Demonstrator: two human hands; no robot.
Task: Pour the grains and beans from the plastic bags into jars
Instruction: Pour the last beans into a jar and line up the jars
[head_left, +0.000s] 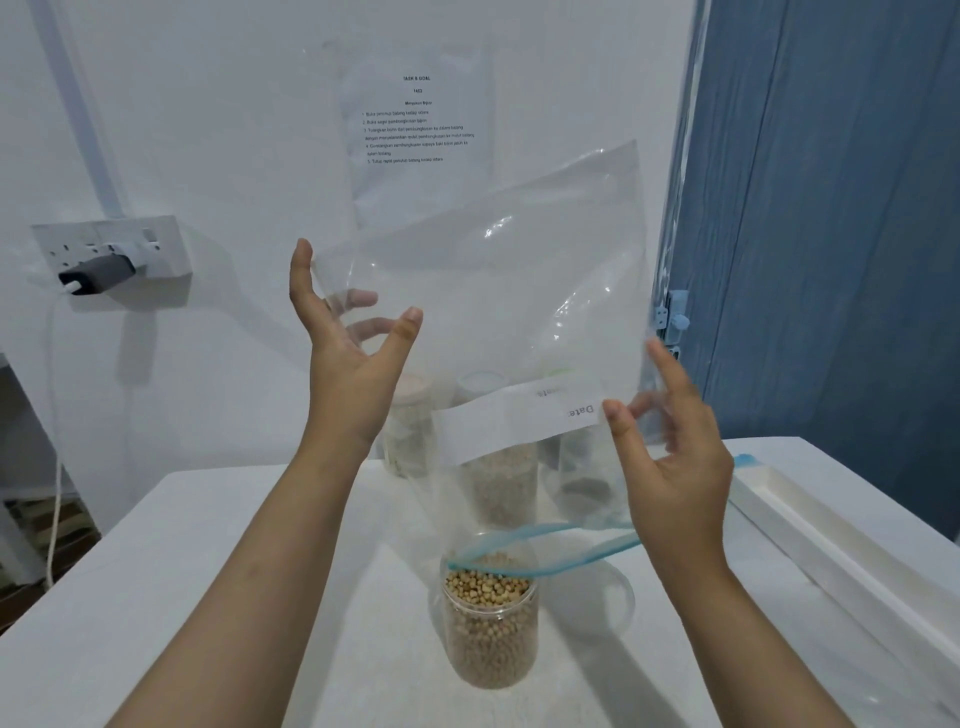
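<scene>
**Plastic bag upside down, beans in the jar**

Plastic bag (498, 291) is held up high in the air, turned over so its blue zip mouth (545, 545) hangs down. The mouth droops right over the front jar (491, 618), which is at 6 o'clock from the bag. The bag looks empty now. The jar is nearly full of small tan beans (488, 582) and has no lid on.

The left hand (353, 358) is at 9 o'clock on the bag. Its fingers are spread and go behind the clear plastic, with the thumb in front, so it holds the bag loosely. The right hand (670, 457) is at 4 o'clock, by the white label (519, 421). Its fingers are also spread, pinching the edge lightly.

I think the bag is very light and floppy. It bends and crinkles, and it is smooth, so it can slip. A good place to hold it is the two side edges or the bottom corners. A little shake may drop any last beans.

The jar looks like hard, clear plastic and seems heavy with beans. Hold it around the middle.

Three more jars (498, 483) stand at 12 o'clock from the front jar, on the white table (208, 597).
</scene>
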